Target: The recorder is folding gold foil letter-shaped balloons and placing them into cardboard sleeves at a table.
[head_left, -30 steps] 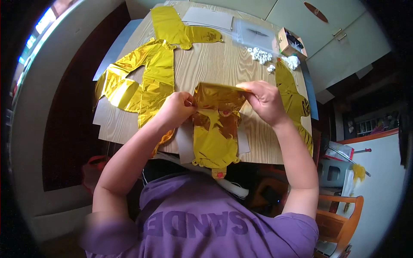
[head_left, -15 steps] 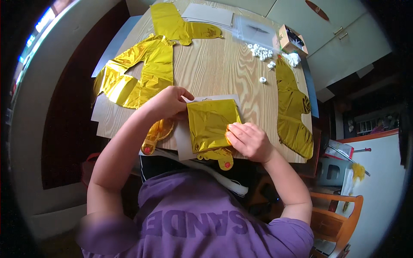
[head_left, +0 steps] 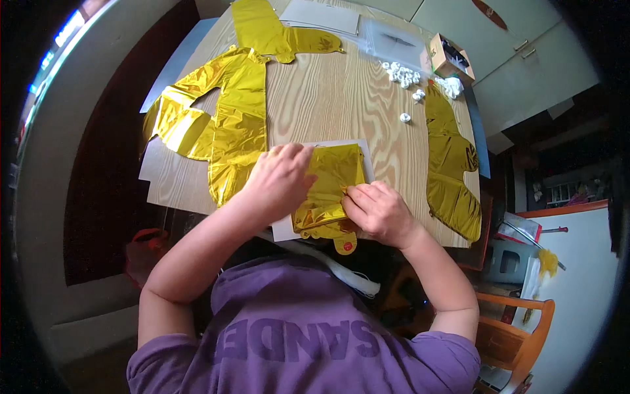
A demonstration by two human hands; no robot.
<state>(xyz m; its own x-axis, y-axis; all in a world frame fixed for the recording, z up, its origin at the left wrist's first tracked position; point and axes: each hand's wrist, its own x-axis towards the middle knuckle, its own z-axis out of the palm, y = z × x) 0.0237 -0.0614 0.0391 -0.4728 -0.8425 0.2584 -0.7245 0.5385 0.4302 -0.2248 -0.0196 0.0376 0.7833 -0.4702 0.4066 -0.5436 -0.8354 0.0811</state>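
Note:
A folded gold foil balloon (head_left: 333,187) lies on a white sheet (head_left: 365,152) near the front edge of the wooden table (head_left: 328,98). My left hand (head_left: 279,180) presses flat on the balloon's left side. My right hand (head_left: 377,211) pinches and presses its lower right edge. The balloon's small round valve tab (head_left: 346,246) hangs past the table edge.
Flat gold foil balloons lie on the left (head_left: 216,125), at the far side (head_left: 275,33) and on the right (head_left: 453,171). Small white lumps (head_left: 407,75), a clear bag (head_left: 394,43) and a small cardboard box (head_left: 449,58) sit at the back right. A wooden chair (head_left: 512,328) stands lower right.
The balloon went from held up and spread between both hands to folded smaller on the table. Both hands came down and closer together, pressing it.

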